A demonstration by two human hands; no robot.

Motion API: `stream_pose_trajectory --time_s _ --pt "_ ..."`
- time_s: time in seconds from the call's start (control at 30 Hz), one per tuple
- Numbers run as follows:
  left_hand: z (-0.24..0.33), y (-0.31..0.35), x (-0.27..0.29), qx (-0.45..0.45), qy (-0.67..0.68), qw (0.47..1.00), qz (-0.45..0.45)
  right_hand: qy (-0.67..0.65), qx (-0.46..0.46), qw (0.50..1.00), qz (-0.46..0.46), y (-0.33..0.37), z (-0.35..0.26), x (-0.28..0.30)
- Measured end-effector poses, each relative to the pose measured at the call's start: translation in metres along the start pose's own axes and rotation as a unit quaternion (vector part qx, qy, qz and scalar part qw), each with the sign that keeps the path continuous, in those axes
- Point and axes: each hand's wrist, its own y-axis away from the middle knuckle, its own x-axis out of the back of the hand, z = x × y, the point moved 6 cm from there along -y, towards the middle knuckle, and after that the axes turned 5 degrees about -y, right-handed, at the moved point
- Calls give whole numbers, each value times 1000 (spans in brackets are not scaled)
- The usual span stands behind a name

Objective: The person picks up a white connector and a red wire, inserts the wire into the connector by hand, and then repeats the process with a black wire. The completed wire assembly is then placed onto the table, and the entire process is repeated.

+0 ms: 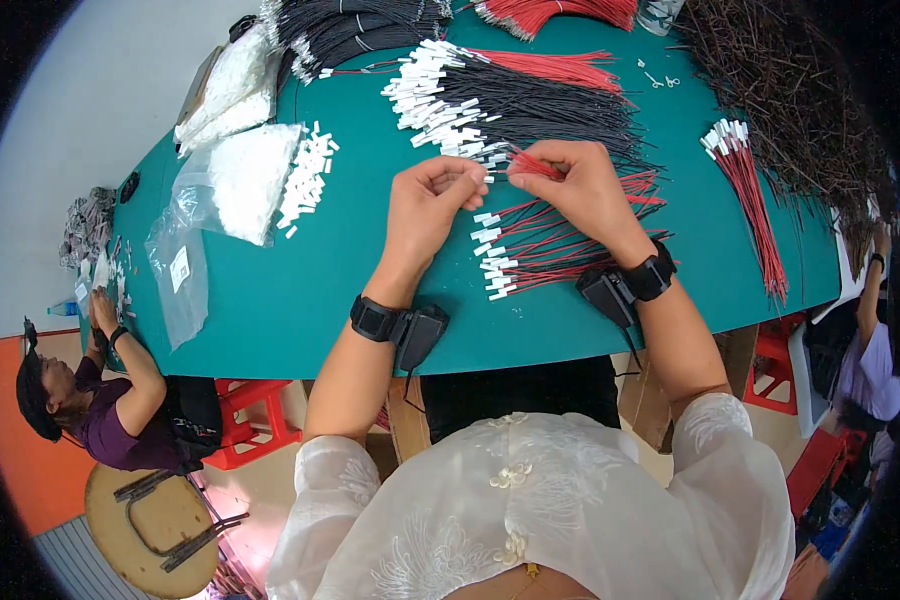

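My left hand [428, 208] is closed in a pinch, thumb against fingertips. A small white piece shows at its tips, but what it grips is too small to make out. Just to its right, my right hand [582, 195] has its fingers closed on several red wires [533, 167]. Below both hands lie red and black wires with white connectors [488, 250], spread in a row. Beyond them is a thick pile of black wires [540, 110] with white connector ends [435, 95] pointing left, and red wires [560, 68] at its far side.
On the green table [360, 270], a bag of white connectors [255, 180] lies left beside loose connectors [307, 175]. At right are a red wire bundle [748, 205] and a dark brown wire heap [790, 100]. A co-worker [110, 400] sits at far left.
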Motion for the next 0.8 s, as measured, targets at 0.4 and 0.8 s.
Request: stream_pose_trajectory --time_s 0.4,0.8 --pt "0 -1 4 -4 -11 1000 17 -61 -51 997 -20 -2 8 -3" --pt "-1 -2 5 -9 14 1000 21 -73 -51 995 -42 -1 12 -5"
